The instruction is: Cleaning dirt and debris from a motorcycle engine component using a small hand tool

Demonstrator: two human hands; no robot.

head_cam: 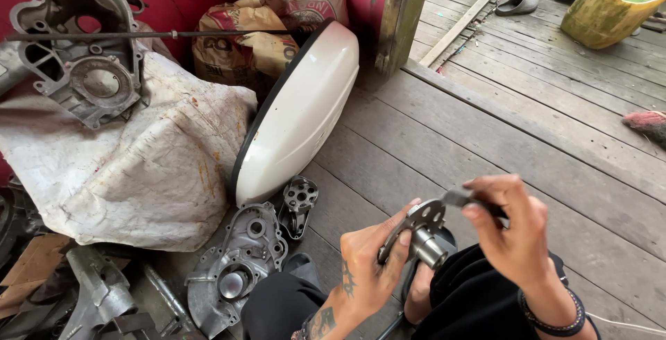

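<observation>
Metal shaft [427,239], a short steel cylinder with a round drilled flange, is held above the lap, over a worn grey plank floor [485,132]. It is gripped by the left hand [371,264], while a small tool is pinched by the right hand [510,232]. A glossy white panel [298,114] and cast engine covers [236,267] are seen beside crumpled sacking [139,166].

Black trousers, tattooed left forearm [326,319], black cord bracelet [555,316] on right wrist.
</observation>
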